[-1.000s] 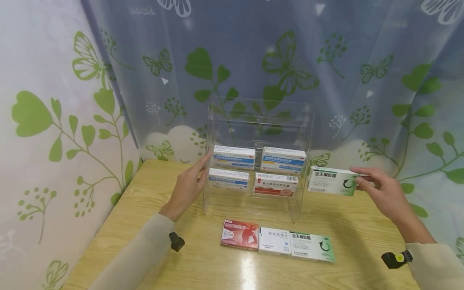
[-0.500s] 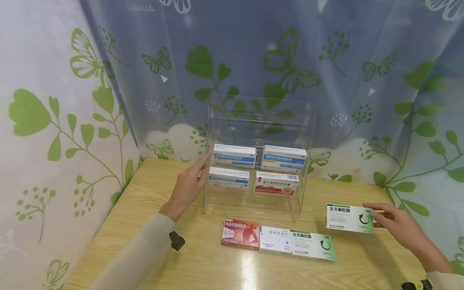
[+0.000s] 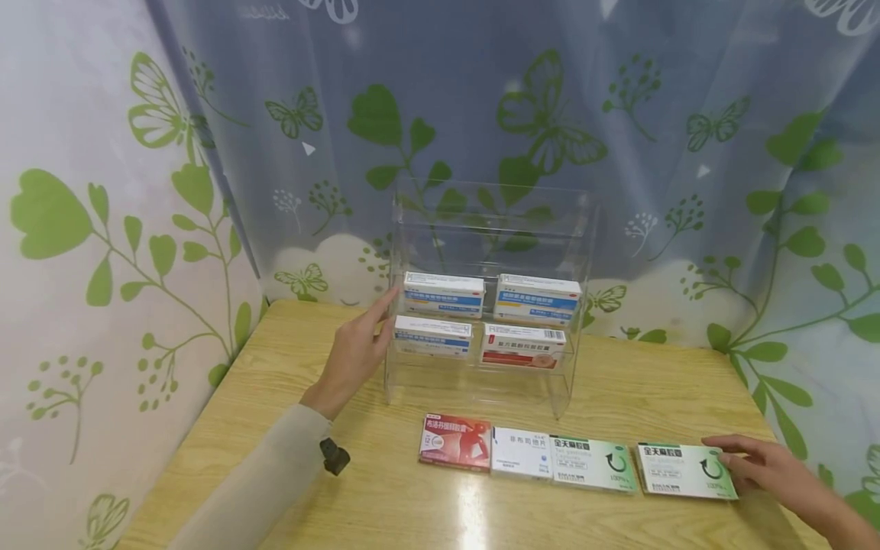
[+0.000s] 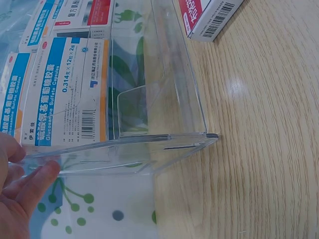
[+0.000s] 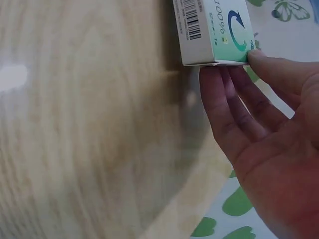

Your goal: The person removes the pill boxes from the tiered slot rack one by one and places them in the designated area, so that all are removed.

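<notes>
My right hand (image 3: 777,467) pinches the right end of a white and green medicine box (image 3: 684,470), thumb on the printed face. In the head view the box lies low at the right end of a row, a narrow gap from a matching medicine box (image 3: 593,464). In the right wrist view the fingers lie behind its barcode end (image 5: 191,25). My left hand (image 3: 351,359) touches the left side panel of a clear acrylic rack (image 4: 164,138), fingers fairly straight. Two blue and white boxes (image 3: 443,296) (image 3: 536,299), another blue and white box (image 3: 433,336) and a red and white box (image 3: 524,347) stand in it.
A red medicine box (image 3: 455,443) and a white medicine box (image 3: 520,454) lie in the row in front of the rack. Wooden tabletop (image 3: 275,397) surrounds them. A patterned curtain (image 3: 454,114) hangs behind.
My right hand has carried the white and green medicine box from beside the rack down toward me, to the right end of the row. The left hand has stayed at the rack.
</notes>
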Demonstrator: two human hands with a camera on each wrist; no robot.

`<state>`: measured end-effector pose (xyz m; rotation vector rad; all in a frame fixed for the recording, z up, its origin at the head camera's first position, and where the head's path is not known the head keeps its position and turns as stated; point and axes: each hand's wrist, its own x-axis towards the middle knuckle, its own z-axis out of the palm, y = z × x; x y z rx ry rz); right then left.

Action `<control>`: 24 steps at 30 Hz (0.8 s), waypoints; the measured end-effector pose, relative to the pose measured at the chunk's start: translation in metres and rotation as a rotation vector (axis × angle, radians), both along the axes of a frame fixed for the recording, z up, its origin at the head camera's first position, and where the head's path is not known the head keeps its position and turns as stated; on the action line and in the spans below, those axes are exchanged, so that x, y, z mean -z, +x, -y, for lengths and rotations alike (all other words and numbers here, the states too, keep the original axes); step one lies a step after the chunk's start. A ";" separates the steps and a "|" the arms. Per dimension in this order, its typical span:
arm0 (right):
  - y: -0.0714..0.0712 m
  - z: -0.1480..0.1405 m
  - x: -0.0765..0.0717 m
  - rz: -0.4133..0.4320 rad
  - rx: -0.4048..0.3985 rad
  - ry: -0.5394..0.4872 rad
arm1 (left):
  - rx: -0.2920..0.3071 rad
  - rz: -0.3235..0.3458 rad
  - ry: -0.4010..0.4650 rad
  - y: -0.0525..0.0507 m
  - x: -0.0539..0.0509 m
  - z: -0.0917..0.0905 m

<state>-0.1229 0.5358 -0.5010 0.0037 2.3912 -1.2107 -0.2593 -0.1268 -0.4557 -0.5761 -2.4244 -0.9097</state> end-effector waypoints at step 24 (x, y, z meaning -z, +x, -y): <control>-0.003 0.008 0.012 0.050 -0.031 -0.098 | 0.000 0.004 0.005 0.000 0.000 0.000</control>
